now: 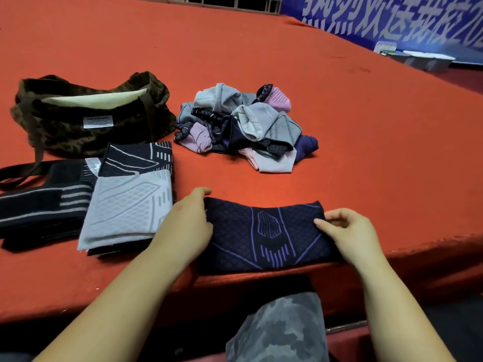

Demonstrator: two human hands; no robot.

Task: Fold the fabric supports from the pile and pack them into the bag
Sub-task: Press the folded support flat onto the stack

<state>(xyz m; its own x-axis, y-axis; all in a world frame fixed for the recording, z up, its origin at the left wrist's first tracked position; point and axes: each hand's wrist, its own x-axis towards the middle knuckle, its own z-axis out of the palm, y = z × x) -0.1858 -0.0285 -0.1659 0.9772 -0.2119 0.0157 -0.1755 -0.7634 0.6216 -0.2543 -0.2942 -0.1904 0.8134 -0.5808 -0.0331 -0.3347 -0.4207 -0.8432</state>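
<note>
Fabric supports are at three stages on the red table point(261, 48). A dark navy support with purple lines point(264, 235) lies flat at the near edge, held at both ends: the left hand point(187, 226) rests on and grips its left end, and the right hand point(347, 231) pinches its right end between thumb and curled fingers. It looks smoothed out and ready for a fold, not yet folded over.

Just left of it sits a stack of folded supports, grey on top of dark ones point(128, 202), with a black striped folded piece point(39, 205) beside that. None of these appears to be in the bag yet. The furry brown bag point(86, 113) stands open behind the stack, its pale lining showing and its strap trailing toward the table edge.

A tangled pile of grey, lilac and navy supports point(243, 126) remains near the middle, so I judge the job less than half done.

Nothing blocks the path to the bag except the stack itself. White containers point(418, 58) sit far off by a blue banner point(392, 19).
</note>
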